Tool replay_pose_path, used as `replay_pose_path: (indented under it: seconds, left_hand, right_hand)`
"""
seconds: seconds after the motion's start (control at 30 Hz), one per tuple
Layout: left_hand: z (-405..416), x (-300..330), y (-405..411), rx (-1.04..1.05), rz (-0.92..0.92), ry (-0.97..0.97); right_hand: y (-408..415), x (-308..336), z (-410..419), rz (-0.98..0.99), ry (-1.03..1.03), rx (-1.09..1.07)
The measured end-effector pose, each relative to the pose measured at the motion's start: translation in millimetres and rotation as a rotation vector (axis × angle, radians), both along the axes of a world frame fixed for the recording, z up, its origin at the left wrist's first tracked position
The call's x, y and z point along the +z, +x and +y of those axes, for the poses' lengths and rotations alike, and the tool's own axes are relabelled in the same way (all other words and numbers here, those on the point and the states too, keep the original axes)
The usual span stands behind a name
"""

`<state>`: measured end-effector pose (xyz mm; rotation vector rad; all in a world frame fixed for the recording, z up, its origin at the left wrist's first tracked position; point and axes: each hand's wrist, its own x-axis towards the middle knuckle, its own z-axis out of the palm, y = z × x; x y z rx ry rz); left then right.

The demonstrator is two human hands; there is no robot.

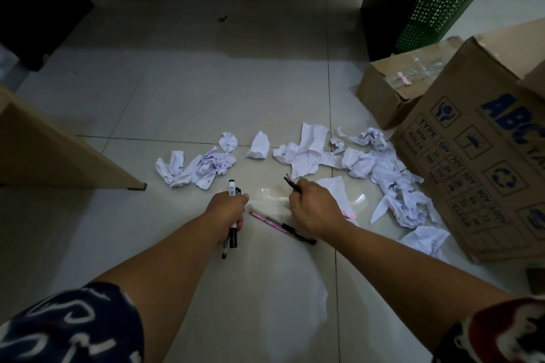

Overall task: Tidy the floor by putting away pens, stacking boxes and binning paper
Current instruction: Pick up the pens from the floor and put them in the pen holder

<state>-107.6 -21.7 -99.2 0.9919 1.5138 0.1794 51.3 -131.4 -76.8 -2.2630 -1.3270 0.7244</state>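
Nearest, the left hand [228, 209] grips a black-capped marker [232, 215] with a thin pen; the right hand [314, 209] pinches a dark pencil [292, 184]. A pink pen [265, 219] lies on the tiled floor [177, 91] between them. Beyond, crumpled paper [309, 147] spreads toward the printed cardboard box [483, 156]. Farther, a small taped carton [395, 85], closed; the green mesh bin [442, 3], contents unseen.

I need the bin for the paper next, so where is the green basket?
In the head view the green basket stands at the far upper right, behind the smaller cardboard box and beside the dark furniture leg.
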Motion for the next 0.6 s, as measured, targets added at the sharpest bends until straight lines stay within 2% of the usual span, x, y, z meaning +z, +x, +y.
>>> replay_pose_path:
  seconds: [0.17,0.37,0.6]
  left_hand:
    - [1.0,5.1,-6.0,0.009,-0.007,0.008]
    - [2.5,8.1,-12.1,0.000,0.022,0.021]
    - [1.5,9.2,-8.8,-0.004,0.019,0.029]
  right_hand:
    - [-8.3,2.0,0.0,0.034,-0.035,0.023]
    - [-21.6,-12.1,-8.0,-0.037,-0.182,0.246]
    - [-22.2,-17.3,-11.9,-0.084,-0.283,0.215]
